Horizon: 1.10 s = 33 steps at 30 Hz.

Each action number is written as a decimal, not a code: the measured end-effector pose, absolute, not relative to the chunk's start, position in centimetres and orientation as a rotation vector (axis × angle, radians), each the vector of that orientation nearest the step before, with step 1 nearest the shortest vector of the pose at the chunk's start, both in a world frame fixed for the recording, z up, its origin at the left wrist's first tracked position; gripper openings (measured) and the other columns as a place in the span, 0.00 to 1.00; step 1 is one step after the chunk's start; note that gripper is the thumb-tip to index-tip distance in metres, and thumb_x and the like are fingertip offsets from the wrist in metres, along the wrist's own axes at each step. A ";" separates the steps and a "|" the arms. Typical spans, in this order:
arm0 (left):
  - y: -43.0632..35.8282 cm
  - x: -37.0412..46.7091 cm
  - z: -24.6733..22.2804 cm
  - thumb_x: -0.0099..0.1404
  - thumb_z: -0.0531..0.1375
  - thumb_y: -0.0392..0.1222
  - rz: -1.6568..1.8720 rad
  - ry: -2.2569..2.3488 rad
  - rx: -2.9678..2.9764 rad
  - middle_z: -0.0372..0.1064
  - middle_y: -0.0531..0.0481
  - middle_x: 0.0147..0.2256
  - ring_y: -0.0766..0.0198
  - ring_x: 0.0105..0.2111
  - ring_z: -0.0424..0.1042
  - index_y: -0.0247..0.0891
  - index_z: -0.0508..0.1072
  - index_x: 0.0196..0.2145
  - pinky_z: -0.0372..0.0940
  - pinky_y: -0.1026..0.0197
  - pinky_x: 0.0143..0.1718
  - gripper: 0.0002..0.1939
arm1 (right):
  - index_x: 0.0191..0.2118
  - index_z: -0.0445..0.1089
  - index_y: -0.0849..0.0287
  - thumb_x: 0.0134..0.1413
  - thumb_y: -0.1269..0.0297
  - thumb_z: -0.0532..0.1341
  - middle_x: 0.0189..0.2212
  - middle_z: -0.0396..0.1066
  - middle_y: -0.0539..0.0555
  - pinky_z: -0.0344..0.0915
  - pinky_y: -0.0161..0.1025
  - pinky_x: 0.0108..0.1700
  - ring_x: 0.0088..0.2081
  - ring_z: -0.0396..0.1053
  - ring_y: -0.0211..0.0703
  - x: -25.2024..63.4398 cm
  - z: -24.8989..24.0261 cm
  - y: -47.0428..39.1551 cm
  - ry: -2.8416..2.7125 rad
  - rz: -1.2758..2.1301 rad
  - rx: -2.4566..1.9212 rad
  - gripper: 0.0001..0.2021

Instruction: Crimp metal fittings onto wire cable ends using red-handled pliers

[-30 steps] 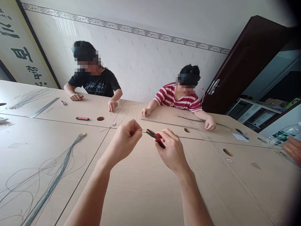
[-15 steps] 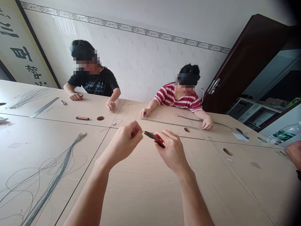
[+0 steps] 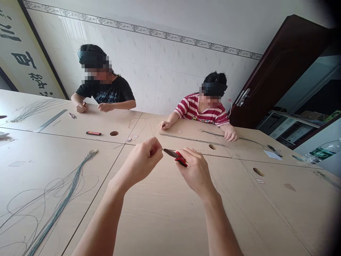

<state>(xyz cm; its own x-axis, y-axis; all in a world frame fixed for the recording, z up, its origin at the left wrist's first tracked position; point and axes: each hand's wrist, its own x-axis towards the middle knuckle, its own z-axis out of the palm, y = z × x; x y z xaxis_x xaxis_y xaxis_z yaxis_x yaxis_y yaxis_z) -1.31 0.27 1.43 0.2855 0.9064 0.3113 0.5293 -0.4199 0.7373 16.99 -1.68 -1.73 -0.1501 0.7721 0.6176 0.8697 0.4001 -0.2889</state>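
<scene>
Our right hand [image 3: 195, 169] is closed around the pliers [image 3: 173, 154], which we hold above the table [image 3: 165, 213] with the nose pointing at our left hand [image 3: 145, 153]. Our palm covers much of the handles, and we cannot tell whether the jaws are fully together. Our left thumb and forefinger are pinched tight, the other fingers curled out of sight; whatever lies between them is too small to make out. The bundle of cords [image 3: 69, 193] to our left runs off the bottom edge, and the bottle [image 3: 326, 151] is cut off at the right.

The pliers have dark, tapering metal jaws and red-and-black grips. Thin, blue-grey cords end in pale, beady tips; the table is smooth, beige and seamed.

Compared with a second ago, the plier tips have closed the gap to our left fingertips, and the co-worker in black [image 3: 112, 94] has drawn both hands closer together.
</scene>
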 end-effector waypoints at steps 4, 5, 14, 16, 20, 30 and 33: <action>0.2 -1.2 1.6 0.63 0.52 0.38 0.971 1.288 2.042 0.51 0.60 0.19 0.68 0.20 0.49 0.41 0.59 0.26 0.49 0.65 0.19 0.08 | 0.30 0.66 0.57 0.54 0.76 0.57 0.25 0.66 0.47 0.53 0.36 0.35 0.29 0.61 0.40 17.0 -1.9 -1.6 -1.954 -0.175 -1.403 0.07; 0.2 -1.2 1.7 0.63 0.52 0.38 0.968 1.289 2.041 0.51 0.60 0.19 0.68 0.20 0.49 0.41 0.59 0.26 0.49 0.65 0.19 0.08 | 0.30 0.66 0.56 0.54 0.76 0.57 0.25 0.66 0.47 0.53 0.36 0.35 0.29 0.61 0.40 17.0 -1.9 -1.6 -1.956 -0.178 -1.401 0.07; 0.1 -1.4 1.5 0.64 0.52 0.38 0.966 1.293 2.065 0.51 0.60 0.19 0.68 0.20 0.50 0.41 0.59 0.26 0.49 0.64 0.20 0.08 | 0.29 0.65 0.56 0.52 0.77 0.58 0.24 0.66 0.47 0.53 0.35 0.34 0.28 0.60 0.40 17.1 -2.0 -1.7 -1.966 -0.184 -1.422 0.08; 0.1 -1.4 1.5 0.63 0.52 0.38 0.968 1.290 2.064 0.51 0.60 0.19 0.68 0.20 0.50 0.41 0.59 0.26 0.49 0.64 0.20 0.08 | 0.29 0.65 0.56 0.52 0.77 0.58 0.24 0.65 0.47 0.52 0.35 0.33 0.28 0.60 0.40 17.1 -1.9 -1.7 -1.961 -0.191 -1.422 0.08; 0.3 -1.5 1.4 0.64 0.52 0.39 0.965 1.266 2.032 0.52 0.59 0.20 0.69 0.20 0.50 0.41 0.61 0.26 0.50 0.64 0.20 0.08 | 0.28 0.64 0.56 0.52 0.77 0.57 0.23 0.65 0.47 0.52 0.35 0.31 0.27 0.60 0.39 17.1 -1.8 -1.8 -1.964 -0.190 -1.415 0.08; 0.5 -2.1 1.4 0.66 0.54 0.47 0.850 1.212 1.968 0.50 0.59 0.20 0.68 0.20 0.49 0.40 0.69 0.30 0.47 0.65 0.20 0.11 | 0.28 0.63 0.56 0.52 0.76 0.56 0.23 0.64 0.47 0.51 0.35 0.29 0.26 0.59 0.39 17.0 -1.7 -1.9 -1.954 -0.132 -1.427 0.08; 0.6 -2.6 1.5 0.65 0.55 0.47 0.806 1.225 1.940 0.50 0.59 0.20 0.68 0.20 0.49 0.40 0.70 0.30 0.47 0.65 0.20 0.10 | 0.28 0.63 0.56 0.52 0.76 0.56 0.23 0.65 0.47 0.51 0.35 0.29 0.26 0.59 0.39 17.0 -1.6 -1.9 -1.948 -0.120 -1.428 0.08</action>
<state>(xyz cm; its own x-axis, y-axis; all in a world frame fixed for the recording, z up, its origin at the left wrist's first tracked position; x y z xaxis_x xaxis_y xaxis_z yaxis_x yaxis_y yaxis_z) -2.59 0.63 1.46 0.3606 0.9227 0.1363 0.4907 -0.3120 0.8135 16.99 -1.89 -1.64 -0.1398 0.7993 0.5845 0.8650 0.3859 -0.3208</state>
